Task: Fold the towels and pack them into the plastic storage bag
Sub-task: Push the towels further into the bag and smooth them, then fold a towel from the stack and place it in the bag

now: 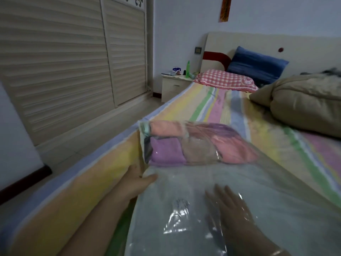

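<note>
**Position.** The storage bag lies flat on the bed, with its closed end beyond the fingers and its mouth toward the person, out of frame.

**Hands.** The left hand is at the bag's left edge. Its thumb lies on top of the film and the other fingers drop beside or beneath the edge, so it appears to pinch the plastic. Blur prevents certainty. The right hand shows through the clear film and seems to be inside the bag. Its fingers are straight and spread, and they hold nothing.

**Contents.** Folded towels sit packed at the far end, well ahead of both sets of fingers:
- a purple towel, ahead of the left fingers;
- a peach towel, behind the purple one;
- a beige towel, in the middle;
- a pink towel, ahead of the right fingers.

The exact count is unclear. The stretch of bag around the right fingers holds no towel.

**Handling assessment.**
- The film is judged thin, slippery and limp. It creases, catches glare and would slide on the sheet unless an edge is pinned.
- The best hold is a pinch on a side edge or the mouth, not the flat face.
- The towels are soft, light and compressible. A fold would slump if dragged by a corner, so a flat palm push or a lift from beneath suits them better.

**Surroundings.** A beige quilt lies far to the right of the fingers. A checked pillow and a blue pillow lie far beyond them.
</note>
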{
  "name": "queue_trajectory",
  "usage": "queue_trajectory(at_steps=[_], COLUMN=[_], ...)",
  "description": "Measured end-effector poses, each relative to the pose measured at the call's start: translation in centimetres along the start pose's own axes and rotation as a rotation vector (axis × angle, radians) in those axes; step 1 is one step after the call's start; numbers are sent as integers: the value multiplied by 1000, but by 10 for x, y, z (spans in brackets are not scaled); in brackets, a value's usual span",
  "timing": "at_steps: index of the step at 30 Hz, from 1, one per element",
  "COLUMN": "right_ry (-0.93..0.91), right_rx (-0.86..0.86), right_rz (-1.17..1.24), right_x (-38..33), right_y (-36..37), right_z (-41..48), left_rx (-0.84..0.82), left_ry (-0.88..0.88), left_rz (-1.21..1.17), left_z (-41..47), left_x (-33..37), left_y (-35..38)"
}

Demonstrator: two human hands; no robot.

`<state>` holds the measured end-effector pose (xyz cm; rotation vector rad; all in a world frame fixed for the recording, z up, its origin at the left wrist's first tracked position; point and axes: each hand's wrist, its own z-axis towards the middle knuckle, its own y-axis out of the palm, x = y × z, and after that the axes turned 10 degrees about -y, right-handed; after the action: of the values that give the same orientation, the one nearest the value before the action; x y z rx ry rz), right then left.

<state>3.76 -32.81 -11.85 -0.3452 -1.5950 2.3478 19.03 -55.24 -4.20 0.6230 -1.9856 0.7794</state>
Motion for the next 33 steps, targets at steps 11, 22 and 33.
queue_trajectory(at_steps=[11,22,33], right_ry=[-120,87,279], right_rx=[16,65,287], right_rz=[145,424,209], right_x=[-29,23,69], right_y=[-71,-189,-230], right_z=[-141,-301,-407], left_rx=[529,-90,187], left_ry=[-21,869,912], left_rz=[915,800,1228], left_z=[-110,-277,-284], left_x=[-55,-46,-54], left_y=[49,282,340])
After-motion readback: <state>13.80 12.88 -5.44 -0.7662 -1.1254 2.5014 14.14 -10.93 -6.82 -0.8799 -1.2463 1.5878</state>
